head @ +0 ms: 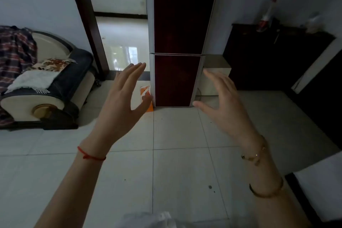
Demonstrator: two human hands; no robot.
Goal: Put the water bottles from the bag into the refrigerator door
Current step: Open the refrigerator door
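Tall dark-red refrigerator (pixel 177 42) — two doors, both closed — upright, straight ahead

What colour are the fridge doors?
The fridge doors are dark red with silvery edges, seen best in the head view.

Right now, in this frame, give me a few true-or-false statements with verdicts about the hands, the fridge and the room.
1. Both doors of the refrigerator are closed. True.
2. The left hand grips a water bottle. False: its fingers are straight and it holds nothing.
3. The right hand is open and holds nothing. True.
4. The dark cabinet stands left of the refrigerator. False: it stands to the right; the sofa is on the left.
5. A red string is tied round the left wrist. True.
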